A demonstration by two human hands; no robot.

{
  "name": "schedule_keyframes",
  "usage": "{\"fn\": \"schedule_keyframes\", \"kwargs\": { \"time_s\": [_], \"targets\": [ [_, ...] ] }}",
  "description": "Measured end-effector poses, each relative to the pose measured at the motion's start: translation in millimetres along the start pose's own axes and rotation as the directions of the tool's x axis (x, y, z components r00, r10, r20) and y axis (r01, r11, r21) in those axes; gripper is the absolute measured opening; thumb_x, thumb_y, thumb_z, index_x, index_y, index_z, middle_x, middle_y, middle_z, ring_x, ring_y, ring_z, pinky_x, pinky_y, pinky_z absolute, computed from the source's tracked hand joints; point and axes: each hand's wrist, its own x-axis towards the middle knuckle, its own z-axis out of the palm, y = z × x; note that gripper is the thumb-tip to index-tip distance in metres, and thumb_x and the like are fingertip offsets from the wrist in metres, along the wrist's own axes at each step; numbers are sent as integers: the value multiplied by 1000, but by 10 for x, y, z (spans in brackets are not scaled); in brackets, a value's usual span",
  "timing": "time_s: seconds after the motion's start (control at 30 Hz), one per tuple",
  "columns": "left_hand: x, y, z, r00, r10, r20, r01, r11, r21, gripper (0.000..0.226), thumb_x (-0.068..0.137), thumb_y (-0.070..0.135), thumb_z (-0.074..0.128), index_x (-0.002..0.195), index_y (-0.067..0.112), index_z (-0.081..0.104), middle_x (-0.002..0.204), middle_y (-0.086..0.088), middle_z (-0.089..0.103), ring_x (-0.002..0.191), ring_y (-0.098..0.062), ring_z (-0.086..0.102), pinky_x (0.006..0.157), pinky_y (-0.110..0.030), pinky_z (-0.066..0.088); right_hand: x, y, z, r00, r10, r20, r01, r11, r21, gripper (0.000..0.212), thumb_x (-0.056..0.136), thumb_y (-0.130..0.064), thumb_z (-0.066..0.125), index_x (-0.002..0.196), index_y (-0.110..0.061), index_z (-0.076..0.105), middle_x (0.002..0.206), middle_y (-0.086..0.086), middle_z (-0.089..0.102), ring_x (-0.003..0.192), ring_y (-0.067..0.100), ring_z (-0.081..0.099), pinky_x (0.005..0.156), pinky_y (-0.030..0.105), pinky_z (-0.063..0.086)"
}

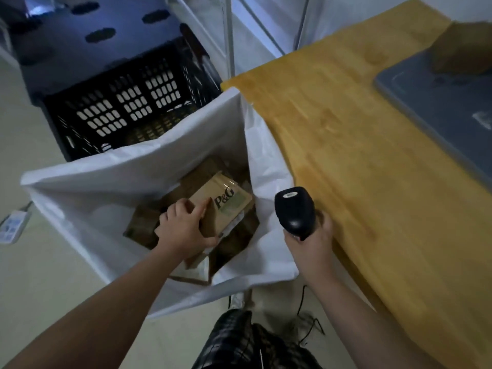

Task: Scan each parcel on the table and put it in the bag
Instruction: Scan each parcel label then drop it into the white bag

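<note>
My left hand grips a brown cardboard parcel printed with "P&G", holding it inside the mouth of the big white bag on the floor. Several other brown parcels lie lower down in the bag. My right hand holds a black handheld scanner by its handle, just right of the bag and beside the table's edge. On the wooden table, at the far right, another brown parcel rests blurred on a grey mat.
A black slatted plastic crate stands behind the bag. The grey mat covers the table's right side. A white power strip lies on the floor at left. A black cable trails near my feet.
</note>
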Motion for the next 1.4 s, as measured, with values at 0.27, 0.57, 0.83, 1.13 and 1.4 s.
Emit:
{"fn": "schedule_keyframes", "kwargs": {
  "time_s": [0.27,0.57,0.83,1.13,1.4],
  "targets": [
    [139,125,217,988,-48,145,58,996,-65,101,69,78,59,149,39,11,143,-15,32,129,-35,34,106,-46,28,-94,680,164,974,224,-26,-224,974,-5,45,81,-11,76,122,-5,57,98,4,64,91,19,59,80,31,47],
    [159,179,284,948,-165,271,227,950,-216,96,73,78,56,149,36,16,142,-16,38,129,-39,37,106,-47,29,-121,314,-2,980,161,-115,-140,976,167,39,79,10,59,63,-20,40,47,-12,41,48,6,37,53,24,33],
    [151,566,316,860,41,508,310,748,-587,84,73,64,67,144,37,32,131,-1,51,116,-28,52,101,-40,42,-108,135,-464,971,72,-228,-35,986,161,45,75,13,58,55,-13,29,37,-9,32,39,7,32,42,11,26],
    [407,834,652,862,238,448,-169,967,-188,32,97,33,49,114,11,63,112,-10,64,106,-28,58,83,-34,45,-82,123,-453,973,-4,-229,30,993,110,50,74,13,55,63,-29,29,37,-14,37,38,4,37,42,8,27],
    [525,815,258,946,285,156,-260,952,-163,19,98,28,48,103,15,61,95,-5,63,84,-19,59,68,-32,49,27,272,-428,986,62,-156,-66,998,-15,43,79,2,61,73,-30,33,54,-9,39,45,-2,46,43,12,29]
  ]
}}
